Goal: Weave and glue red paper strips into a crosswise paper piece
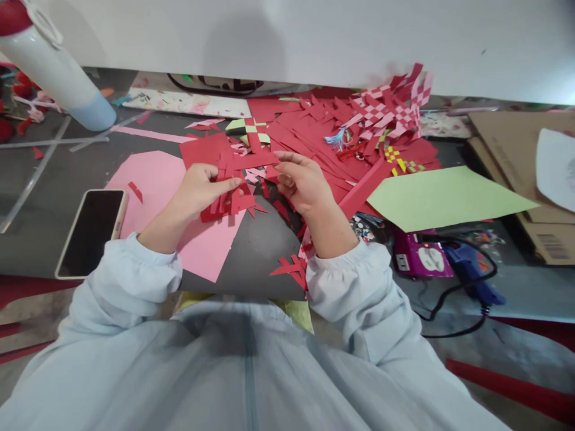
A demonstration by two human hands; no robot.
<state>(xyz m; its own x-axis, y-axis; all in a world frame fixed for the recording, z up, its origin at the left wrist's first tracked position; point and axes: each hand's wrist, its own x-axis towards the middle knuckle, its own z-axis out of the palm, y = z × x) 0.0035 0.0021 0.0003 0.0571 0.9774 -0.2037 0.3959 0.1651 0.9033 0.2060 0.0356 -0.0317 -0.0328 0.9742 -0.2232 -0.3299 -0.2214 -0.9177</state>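
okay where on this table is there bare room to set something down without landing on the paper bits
Bare dark tabletop lies just below the hands, between the pink sheet and the small red cutout. Another grey strip runs between the phone and the white bottle. Crowded: the red strip pile and woven pieces beyond the hands.

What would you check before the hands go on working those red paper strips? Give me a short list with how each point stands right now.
1. Left hand grips the red woven piece: ok.
2. Right hand touches the same piece: ok, fingertips pinch a strip.
3. Piece in plain sight: not ok, the fingers cover part of it.
4. Spare red strips nearby: ok, a pile lies just behind the hands.
5. Phone out of the way: ok, it lies apart, beside the left forearm.
6. Glue gun switched off: cannot tell.
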